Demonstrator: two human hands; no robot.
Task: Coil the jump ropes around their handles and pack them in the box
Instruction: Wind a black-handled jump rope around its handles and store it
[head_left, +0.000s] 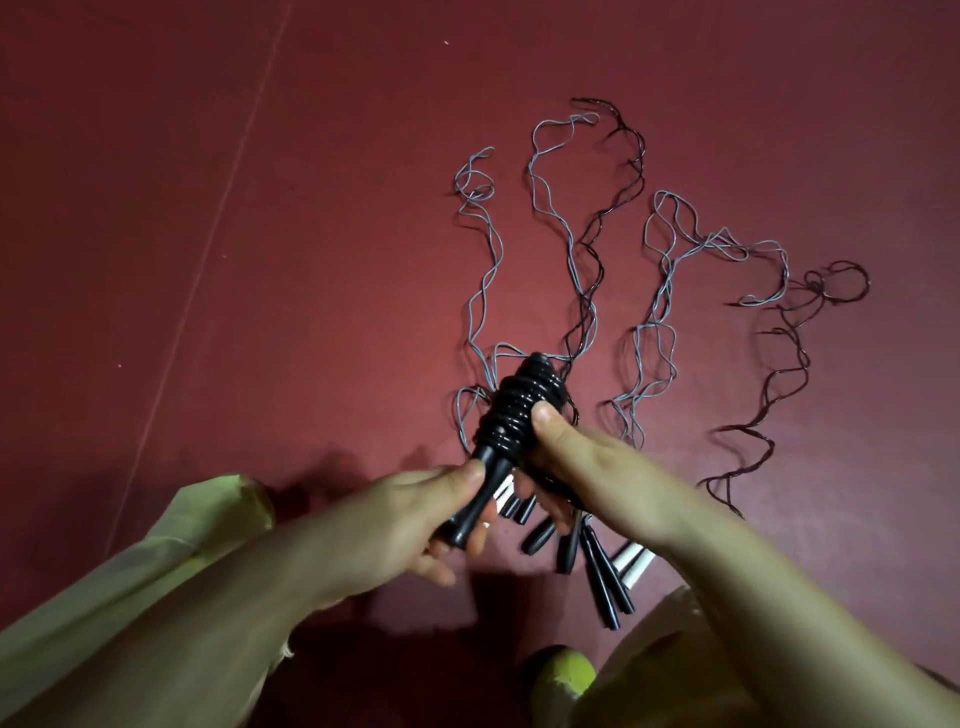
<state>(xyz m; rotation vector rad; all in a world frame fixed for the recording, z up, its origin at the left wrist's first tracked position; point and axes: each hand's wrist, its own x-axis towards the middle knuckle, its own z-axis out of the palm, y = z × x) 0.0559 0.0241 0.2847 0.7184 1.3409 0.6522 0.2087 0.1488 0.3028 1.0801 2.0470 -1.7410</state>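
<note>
Gripping the lower end of the black handles, the left hand has thumb and fingers curled round them near frame centre. The handles tilt toward 1 o'clock, with black rope coil wound tightly round their upper half. Right hand comes in from 4 o'clock; its thumb presses on the coil's side and its fingers curl behind, holding the wraps.

Uncoiled ropes on the red floor: grey ropes run wavy toward 12 o'clock, dark rope toward 2 o'clock. Loose black handles and white handles lie below the hands, at 5 o'clock. Pale sleeve at 8 o'clock. Box not visible.
</note>
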